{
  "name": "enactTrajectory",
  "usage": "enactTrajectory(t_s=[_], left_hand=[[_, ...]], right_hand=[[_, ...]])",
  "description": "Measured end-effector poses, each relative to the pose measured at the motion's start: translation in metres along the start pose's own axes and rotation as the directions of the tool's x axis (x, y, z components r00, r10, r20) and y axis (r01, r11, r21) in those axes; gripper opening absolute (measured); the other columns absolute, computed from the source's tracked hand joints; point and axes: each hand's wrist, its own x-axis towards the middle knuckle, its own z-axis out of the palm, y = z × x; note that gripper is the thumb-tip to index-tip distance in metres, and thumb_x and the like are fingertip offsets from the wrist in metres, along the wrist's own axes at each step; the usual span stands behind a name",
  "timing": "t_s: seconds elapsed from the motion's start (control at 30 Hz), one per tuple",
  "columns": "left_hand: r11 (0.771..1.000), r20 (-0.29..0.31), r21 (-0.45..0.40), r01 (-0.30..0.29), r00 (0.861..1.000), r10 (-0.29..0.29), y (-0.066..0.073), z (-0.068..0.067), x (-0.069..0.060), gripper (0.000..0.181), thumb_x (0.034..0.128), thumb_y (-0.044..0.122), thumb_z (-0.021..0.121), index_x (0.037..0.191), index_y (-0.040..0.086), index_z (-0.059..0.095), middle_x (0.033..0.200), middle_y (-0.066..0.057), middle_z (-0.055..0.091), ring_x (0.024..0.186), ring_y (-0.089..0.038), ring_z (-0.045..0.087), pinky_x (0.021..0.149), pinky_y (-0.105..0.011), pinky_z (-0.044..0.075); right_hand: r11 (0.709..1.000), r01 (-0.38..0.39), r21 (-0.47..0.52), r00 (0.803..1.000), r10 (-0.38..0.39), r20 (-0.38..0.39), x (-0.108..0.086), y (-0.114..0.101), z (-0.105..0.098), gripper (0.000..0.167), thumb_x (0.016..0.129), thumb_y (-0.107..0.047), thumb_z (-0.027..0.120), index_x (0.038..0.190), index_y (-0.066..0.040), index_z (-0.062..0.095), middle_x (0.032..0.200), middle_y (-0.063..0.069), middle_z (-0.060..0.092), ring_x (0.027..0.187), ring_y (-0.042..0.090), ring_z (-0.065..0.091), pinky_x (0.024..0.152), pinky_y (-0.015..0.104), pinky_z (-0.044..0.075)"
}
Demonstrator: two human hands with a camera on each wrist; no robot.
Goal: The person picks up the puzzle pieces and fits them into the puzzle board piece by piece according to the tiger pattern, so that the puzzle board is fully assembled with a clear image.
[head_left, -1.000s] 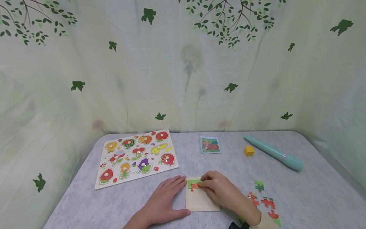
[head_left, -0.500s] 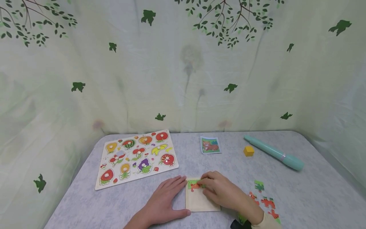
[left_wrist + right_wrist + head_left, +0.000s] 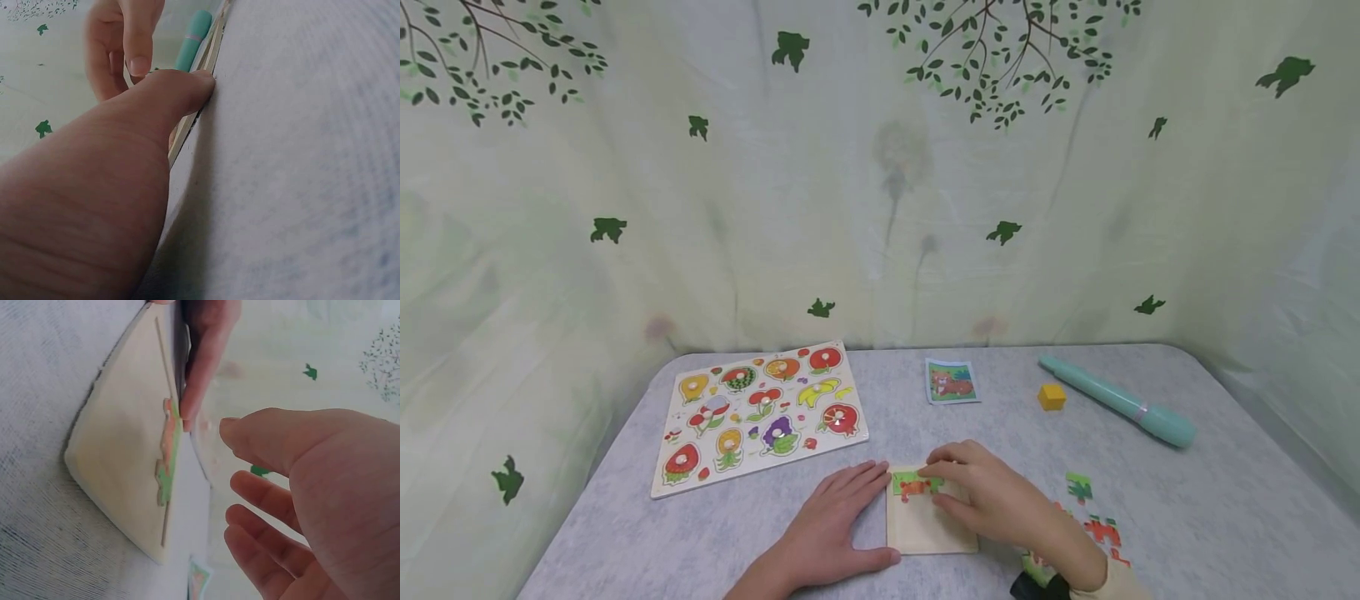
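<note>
A small square wooden puzzle board (image 3: 928, 532) lies on the table in front of me. Along its top edge sit joined jigsaw pieces (image 3: 912, 486) in green and orange. My left hand (image 3: 827, 529) lies flat with fingers spread, fingertips and thumb touching the board's left side. Over the board's upper right hovers my right hand (image 3: 992, 496), its fingers loosely bent and holding nothing. In the right wrist view its thumb and fingers stand apart from the fitted pieces (image 3: 167, 450). Several loose jigsaw pieces (image 3: 1102, 530) lie to the right, partly hidden by the right forearm.
A fruit peg puzzle (image 3: 748, 437) lies at the back left. Behind the board is a bear picture card (image 3: 952, 383). At the back right are a yellow cube (image 3: 1052, 397) and a thick teal pen-shaped object (image 3: 1120, 402). A printed curtain (image 3: 850, 183) hangs behind the table.
My right hand has pressed at the green piece beside the orange one, then let go and lifted slightly up and right. The left hand has stayed in place.
</note>
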Motion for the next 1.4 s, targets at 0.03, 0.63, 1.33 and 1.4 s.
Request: enactTrajectory(t_s=[0.03, 0.63, 1.33, 1.4], left_hand=[[1.0, 0.0, 0.002, 0.001, 1.0, -0.001, 0.0, 0.0, 0.0, 0.096, 0.0848, 0.081, 0.058, 0.159, 0.022, 0.042, 0.166, 0.006, 0.037, 0.153, -0.022, 0.033, 0.122, -0.057, 0.029], [1.0, 0.008, -0.013, 0.001, 1.0, -0.001, 0.0, 0.001, 0.002, 0.095, 0.0853, 0.08, 0.06, 0.159, 0.023, 0.042, 0.166, 0.007, 0.037, 0.153, -0.022, 0.034, 0.122, -0.057, 0.03], [1.0, -0.004, -0.009, -0.001, 1.0, 0.001, 0.001, 0.0, 0.0, 0.094, 0.0855, 0.076, 0.063, 0.158, 0.021, 0.043, 0.165, 0.005, 0.039, 0.153, -0.022, 0.034, 0.122, -0.056, 0.03], [1.0, -0.004, -0.007, -0.002, 1.0, 0.002, 0.001, 0.0, 0.0, 0.094, 0.0857, 0.076, 0.063, 0.158, 0.021, 0.043, 0.165, 0.005, 0.039, 0.153, -0.022, 0.034, 0.122, -0.056, 0.03]], right_hand=[[1.0, -0.004, -0.006, 1.0, 0.004, 0.003, 0.0, -0.001, -0.001, 0.029, 0.095, -0.022, 0.076, 0.124, -0.02, 0.075, 0.126, -0.005, 0.065, 0.117, 0.017, 0.058, 0.095, 0.038, 0.057], [0.999, -0.026, -0.044, 0.999, 0.024, -0.04, -0.009, 0.008, -0.022, 0.031, 0.095, -0.022, 0.076, 0.126, -0.019, 0.074, 0.129, -0.003, 0.065, 0.119, 0.019, 0.058, 0.093, 0.04, 0.058], [0.993, -0.077, -0.088, 0.993, 0.069, -0.095, -0.049, 0.032, -0.037, 0.031, 0.092, -0.016, 0.079, 0.123, -0.019, 0.074, 0.126, -0.003, 0.066, 0.116, 0.023, 0.063, 0.091, 0.042, 0.059], [0.992, -0.092, -0.083, 0.991, 0.083, -0.101, -0.053, 0.034, -0.039, 0.032, 0.092, -0.016, 0.079, 0.123, -0.019, 0.074, 0.127, -0.003, 0.066, 0.116, 0.022, 0.063, 0.09, 0.042, 0.059]])
